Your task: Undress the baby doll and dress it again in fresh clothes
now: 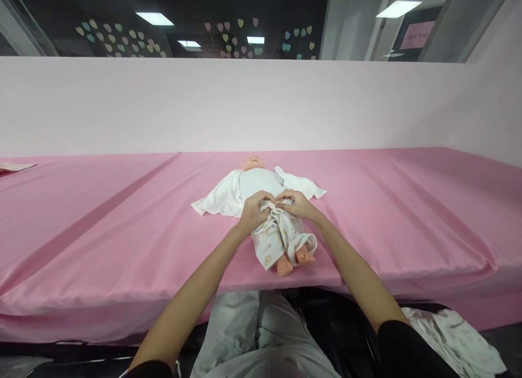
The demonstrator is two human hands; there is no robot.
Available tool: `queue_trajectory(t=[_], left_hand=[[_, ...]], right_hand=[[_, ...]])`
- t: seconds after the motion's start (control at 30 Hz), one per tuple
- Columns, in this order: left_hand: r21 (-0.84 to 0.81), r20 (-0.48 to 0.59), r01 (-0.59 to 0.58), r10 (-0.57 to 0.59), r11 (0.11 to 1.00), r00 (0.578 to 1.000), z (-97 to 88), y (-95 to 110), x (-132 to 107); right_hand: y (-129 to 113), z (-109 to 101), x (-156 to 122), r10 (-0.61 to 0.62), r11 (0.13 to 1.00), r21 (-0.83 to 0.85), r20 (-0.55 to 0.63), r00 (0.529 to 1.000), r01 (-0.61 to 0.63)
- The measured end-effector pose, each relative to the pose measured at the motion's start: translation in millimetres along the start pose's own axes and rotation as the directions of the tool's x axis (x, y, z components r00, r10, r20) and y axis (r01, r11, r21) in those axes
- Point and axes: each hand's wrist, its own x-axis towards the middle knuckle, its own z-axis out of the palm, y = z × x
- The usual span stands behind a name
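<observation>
A baby doll (253,161) lies on its back on a pink-covered table, head away from me and bare feet near the front edge. It wears a white top (223,195) with the sleeves spread to both sides. Patterned baby trousers (269,246) cover its legs. At the waist, my left hand (256,210) has its fingers curled on the left side of the trousers' waistband. My right hand (297,204) pinches the waistband on the other side, the fingertips of both hands nearly meeting.
The pink tablecloth (122,220) has several creases. A flat paper-like item (16,167) lies at the far left. Behind the table stands a white wall (228,106) below a dark window with heart stickers. A crumpled patterned cloth (457,340) lies low at the right.
</observation>
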Motion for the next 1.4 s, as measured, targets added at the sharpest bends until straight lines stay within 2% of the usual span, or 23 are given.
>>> queue_trajectory(t=[0.1,0.23,0.3,0.4,0.47,0.53,0.63,0.7,0.77,0.87,0.97,1.07,1.13,1.2,1.3,1.4], left_hand=[[-0.241,0.067,0.143,-0.13,0.96,0.989,-5.5,-3.5,3.7],[-0.459,0.13,0.326,-0.301,0.827,0.945,-13.8,-10.3,8.7],[-0.441,0.194,0.37,-0.315,0.818,0.929,-19.0,-10.3,10.0],[-0.28,0.356,0.372,-0.264,0.885,0.896,-29.1,-6.2,10.8],[-0.172,0.421,0.346,-0.249,0.922,0.872,-37.4,-4.1,11.0],[-0.137,0.484,0.357,-0.252,0.924,0.838,-47.0,-5.5,10.8],[-0.151,0.605,0.447,-0.275,0.881,0.747,-61.7,-16.0,8.5],[-0.153,0.63,0.498,-0.304,0.854,0.715,-69.4,-26.5,5.8],[-0.162,0.596,0.527,-0.343,0.834,0.726,-74.0,-37.5,2.7],[-0.195,0.51,0.573,-0.417,0.796,0.752,-75.6,-52.0,-1.6],[-0.23,0.453,0.627,-0.488,0.744,0.746,-74.3,-63.1,-4.9],[-0.269,0.403,0.618,-0.497,0.739,0.769,-71.8,-71.2,-7.4],[-0.299,0.366,0.594,-0.484,0.747,0.794,-69.4,-75.6,-8.5],[-0.314,0.328,0.58,-0.487,0.752,0.809,-66.4,-79.7,-9.4],[-0.279,0.284,0.565,-0.496,0.776,0.821,-61.6,-85.3,-10.9],[-0.27,0.236,0.536,-0.485,0.8,0.842,-57.1,-88.1,-12.3]], right_hand=[[-2.1,4.2,-1.2,-0.056,0.996,-0.078,-0.057,0.997,0.052],[-5.3,10.5,-3.1,-0.109,0.982,-0.168,-0.125,0.986,0.087],[-6.8,12.9,-4.1,-0.114,0.985,-0.148,-0.177,0.978,0.088],[-7.5,13.8,-4.1,-0.132,0.985,-0.137,-0.209,0.969,0.104],[-5.9,12.3,-2.6,-0.147,0.978,-0.179,-0.201,0.969,0.111],[-2.4,9.2,-0.6,-0.141,0.963,-0.248,-0.153,0.978,0.1],[4.9,3.0,1.3,-0.082,0.945,-0.32,-0.04,0.996,0.065],[9.9,-1.3,1.4,-0.026,0.949,-0.314,0.003,1.0,0.026],[14.9,-5.3,0.9,0.057,0.968,-0.245,0.009,0.998,-0.053],[23.7,-10.3,-0.2,0.232,0.971,0.049,0.067,0.97,-0.235],[33.4,-13.0,-0.4,0.344,0.84,0.411,0.104,0.933,-0.355],[40.0,-13.5,1.4,0.417,0.674,0.65,0.058,0.907,-0.351],[42.4,-13.6,3.1,0.437,0.615,0.715,0.042,0.899,-0.333],[44.8,-13.6,4.5,0.45,0.61,0.717,0.036,0.892,-0.337],[51.6,-11.6,4.9,0.501,0.673,0.631,-0.003,0.865,-0.387],[60.2,-4.4,4.5,0.495,0.718,0.592,-0.067,0.866,-0.365]])
